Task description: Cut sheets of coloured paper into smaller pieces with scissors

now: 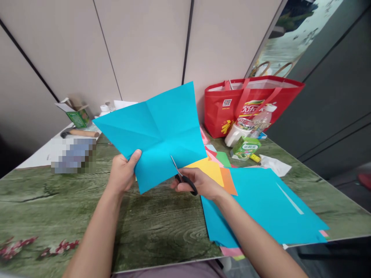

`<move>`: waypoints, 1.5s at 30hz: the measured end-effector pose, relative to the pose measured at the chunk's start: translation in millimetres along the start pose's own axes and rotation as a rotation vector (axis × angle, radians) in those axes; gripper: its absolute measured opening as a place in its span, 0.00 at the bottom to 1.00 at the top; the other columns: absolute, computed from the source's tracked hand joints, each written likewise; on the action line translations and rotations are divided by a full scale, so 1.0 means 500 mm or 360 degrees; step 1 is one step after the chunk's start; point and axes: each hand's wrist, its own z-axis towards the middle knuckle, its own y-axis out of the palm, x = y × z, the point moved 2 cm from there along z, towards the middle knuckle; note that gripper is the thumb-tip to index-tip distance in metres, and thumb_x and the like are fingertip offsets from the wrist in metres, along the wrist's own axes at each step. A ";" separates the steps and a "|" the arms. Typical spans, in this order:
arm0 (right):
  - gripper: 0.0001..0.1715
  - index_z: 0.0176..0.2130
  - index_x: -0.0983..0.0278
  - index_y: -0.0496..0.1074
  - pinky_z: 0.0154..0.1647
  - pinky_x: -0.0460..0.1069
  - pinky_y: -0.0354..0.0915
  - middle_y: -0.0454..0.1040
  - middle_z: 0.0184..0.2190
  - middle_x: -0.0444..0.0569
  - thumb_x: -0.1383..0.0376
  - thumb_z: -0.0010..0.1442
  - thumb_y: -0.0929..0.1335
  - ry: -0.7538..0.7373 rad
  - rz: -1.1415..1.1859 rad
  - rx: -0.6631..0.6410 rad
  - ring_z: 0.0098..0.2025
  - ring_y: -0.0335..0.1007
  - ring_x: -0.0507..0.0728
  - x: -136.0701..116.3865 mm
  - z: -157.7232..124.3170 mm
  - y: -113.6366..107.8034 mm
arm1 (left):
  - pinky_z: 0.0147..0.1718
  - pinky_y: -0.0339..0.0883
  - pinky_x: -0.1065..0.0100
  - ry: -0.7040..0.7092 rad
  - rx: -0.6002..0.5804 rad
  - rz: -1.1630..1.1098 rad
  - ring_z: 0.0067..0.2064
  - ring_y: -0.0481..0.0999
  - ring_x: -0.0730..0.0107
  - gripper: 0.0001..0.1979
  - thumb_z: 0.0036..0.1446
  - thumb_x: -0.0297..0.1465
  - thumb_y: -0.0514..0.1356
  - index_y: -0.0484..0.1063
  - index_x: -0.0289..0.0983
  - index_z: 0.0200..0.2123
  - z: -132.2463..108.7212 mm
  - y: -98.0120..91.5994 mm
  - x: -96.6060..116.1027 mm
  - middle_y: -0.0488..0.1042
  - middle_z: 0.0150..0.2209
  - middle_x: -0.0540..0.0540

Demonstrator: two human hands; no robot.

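Note:
A creased sheet of blue paper is raised above the table, its fold lines meeting near the middle. My left hand pinches its lower left edge, thumb on the near face. In my right hand is a pair of scissors with black handles. One blade lies across the front of the sheet at its lower edge; where the other blade sits is hidden. Below my right forearm, a stack of blue paper rests on the table, with yellow paper and orange paper by it.
A red bag stands at the back right, with a plastic bottle, a white jar and a green carton before it. Crumpled tissue lies nearby. At the left are a hammer and a green box.

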 end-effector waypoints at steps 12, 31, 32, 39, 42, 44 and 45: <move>0.25 0.35 0.68 0.71 0.35 0.49 0.66 0.74 0.30 0.51 0.50 0.45 0.71 -0.0183 0.0185 -0.0153 0.30 0.70 0.54 0.051 0.004 0.008 | 0.35 0.71 0.60 -0.0225 -0.0282 0.0184 0.40 0.76 0.55 0.22 0.42 0.41 0.64 0.73 0.35 0.39 -0.004 0.005 -0.016 0.77 0.40 0.43; 0.20 0.36 0.65 0.72 0.39 0.50 0.65 0.73 0.31 0.48 0.54 0.47 0.71 -0.0234 0.0251 0.0177 0.34 0.70 0.54 0.053 -0.023 0.067 | 0.33 0.71 0.58 -0.0164 -0.0309 0.0396 0.40 0.75 0.52 0.21 0.42 0.43 0.63 0.74 0.34 0.37 -0.005 0.001 -0.005 0.77 0.39 0.41; 0.20 0.36 0.65 0.72 0.38 0.49 0.65 0.73 0.31 0.48 0.54 0.47 0.72 -0.0191 0.0241 0.0217 0.33 0.69 0.53 0.048 -0.023 0.069 | 0.33 0.71 0.58 -0.0132 -0.0298 0.0435 0.40 0.75 0.52 0.21 0.42 0.43 0.63 0.74 0.34 0.37 -0.003 -0.004 -0.004 0.77 0.41 0.41; 0.21 0.31 0.69 0.71 0.31 0.48 0.66 0.75 0.32 0.53 0.53 0.46 0.72 0.0204 0.0329 0.0293 0.28 0.68 0.50 0.033 -0.015 0.058 | 0.27 0.67 0.65 0.0189 -0.0165 0.0846 0.33 0.73 0.60 0.19 0.46 0.45 0.59 0.74 0.34 0.31 0.010 -0.030 -0.003 0.77 0.35 0.43; 0.22 0.34 0.68 0.70 0.31 0.49 0.67 0.75 0.32 0.53 0.52 0.48 0.70 0.0283 0.0346 0.0181 0.28 0.69 0.51 0.034 -0.015 0.056 | 0.24 0.64 0.68 0.0301 -0.0112 0.1022 0.28 0.71 0.65 0.18 0.47 0.44 0.58 0.73 0.34 0.25 0.011 -0.030 0.000 0.76 0.28 0.47; 0.23 0.37 0.67 0.69 0.30 0.49 0.67 0.75 0.31 0.52 0.51 0.49 0.69 0.0307 0.0356 0.0106 0.27 0.70 0.51 0.032 -0.015 0.056 | 0.22 0.63 0.69 0.0329 -0.0058 0.1118 0.25 0.70 0.66 0.17 0.46 0.44 0.57 0.72 0.34 0.22 0.010 -0.028 0.003 0.74 0.23 0.48; 0.23 0.37 0.67 0.69 0.29 0.48 0.67 0.75 0.31 0.52 0.51 0.50 0.69 0.0303 0.0339 0.0088 0.27 0.70 0.51 0.030 -0.013 0.055 | 0.23 0.63 0.69 0.0313 -0.0060 0.1107 0.25 0.70 0.66 0.17 0.46 0.43 0.58 0.72 0.35 0.22 0.010 -0.027 0.003 0.74 0.23 0.48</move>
